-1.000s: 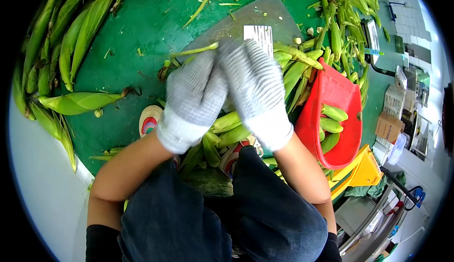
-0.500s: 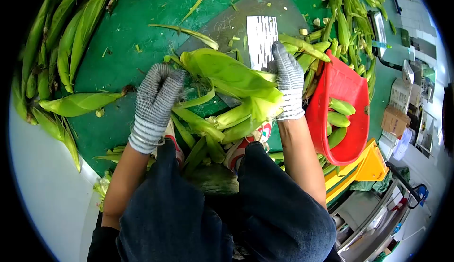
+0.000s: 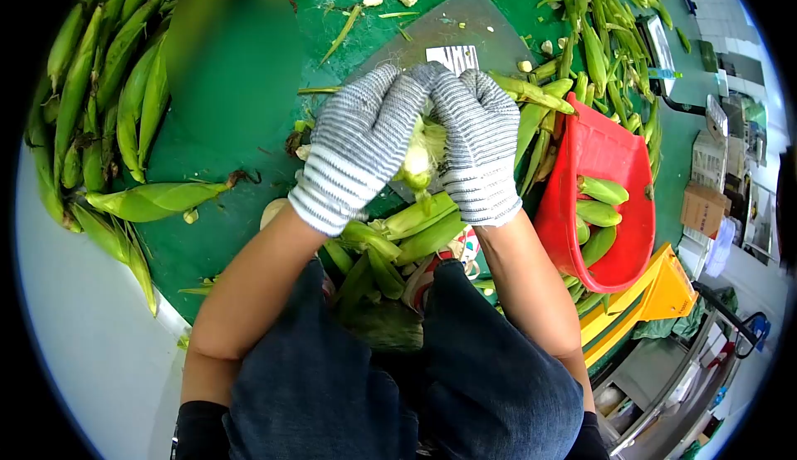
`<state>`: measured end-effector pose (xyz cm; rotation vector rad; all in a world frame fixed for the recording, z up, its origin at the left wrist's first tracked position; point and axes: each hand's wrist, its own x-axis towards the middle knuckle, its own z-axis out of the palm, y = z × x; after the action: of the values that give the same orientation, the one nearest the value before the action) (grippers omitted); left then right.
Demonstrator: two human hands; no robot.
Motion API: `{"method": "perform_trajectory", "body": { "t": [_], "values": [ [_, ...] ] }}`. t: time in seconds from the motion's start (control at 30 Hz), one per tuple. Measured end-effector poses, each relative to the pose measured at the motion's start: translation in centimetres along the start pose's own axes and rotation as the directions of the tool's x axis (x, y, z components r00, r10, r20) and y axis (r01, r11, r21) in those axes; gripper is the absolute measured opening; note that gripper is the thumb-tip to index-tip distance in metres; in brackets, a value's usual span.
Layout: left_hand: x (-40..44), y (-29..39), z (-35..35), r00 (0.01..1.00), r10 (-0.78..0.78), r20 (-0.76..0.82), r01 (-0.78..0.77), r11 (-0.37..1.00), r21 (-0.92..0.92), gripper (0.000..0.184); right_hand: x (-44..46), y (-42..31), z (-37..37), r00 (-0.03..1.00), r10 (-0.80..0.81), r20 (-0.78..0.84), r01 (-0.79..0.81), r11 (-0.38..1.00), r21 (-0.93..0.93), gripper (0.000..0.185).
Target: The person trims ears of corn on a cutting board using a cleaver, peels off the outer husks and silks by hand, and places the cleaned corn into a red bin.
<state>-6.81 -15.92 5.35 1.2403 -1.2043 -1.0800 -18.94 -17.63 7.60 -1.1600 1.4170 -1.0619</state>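
Both hands wear grey-and-white striped knit gloves and meet over a partly husked ear of corn (image 3: pixel 418 165). Its pale end and some silk show below the fingers; the rest is hidden. My left hand (image 3: pixel 361 144) is closed at the ear's left side, fingertips against the other glove. On the opposite side, my right hand (image 3: pixel 477 149) is also closed, fingers curled at the top of the ear. Loose green husks (image 3: pixel 415 232) lie beneath the hands, between my feet. Behind the gloves is a grey board (image 3: pixel 490 32) bearing a white, dark-streaked patch (image 3: pixel 452 59).
Unhusked corn ears (image 3: pixel 124 70) are piled at the left. To the right, a red scoop-shaped bin (image 3: pixel 610 140) holds several green ears. More husks (image 3: pixel 598 45) lie at the upper right. A yellow frame (image 3: pixel 656 294) stands behind the bin. Scraps dot the green surface (image 3: pixel 224 236).
My hands were apart, with a large leafy husk between them. Now they have come together around the corn, and that broad husk no longer shows between them.
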Motion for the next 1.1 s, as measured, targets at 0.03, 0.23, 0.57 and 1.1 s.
{"method": "perform_trajectory", "body": {
  "t": [0.03, 0.23, 0.57, 1.1],
  "values": [
    [0.1, -0.5, 0.1, 0.999, -0.054, 0.002, 0.054, 0.996, -0.07, 0.029, 0.1, 0.4, -0.5, 0.999, -0.031, 0.018, 0.033, 0.992, -0.125, 0.019],
    [-0.6, -3.3, 0.6, 0.873, -0.484, 0.062, 0.488, 0.868, -0.097, 0.037, 3.5, 4.5, -2.5, 0.993, -0.043, -0.11, 0.003, 0.94, -0.343, 0.024],
    [-2.4, -8.7, 3.4, 0.497, -0.79, 0.36, 0.599, 0.012, -0.801, 0.038, 5.9, 9.5, -8.4, 0.992, 0.041, -0.121, -0.109, 0.766, -0.634, 0.018],
    [-0.1, -2.5, 8.1, 0.842, -0.537, -0.056, 0.326, 0.588, -0.74, 0.047, 4.4, 4.0, -3.4, 0.884, -0.151, -0.442, 0.277, 0.932, 0.235, 0.036]
  ]
}}
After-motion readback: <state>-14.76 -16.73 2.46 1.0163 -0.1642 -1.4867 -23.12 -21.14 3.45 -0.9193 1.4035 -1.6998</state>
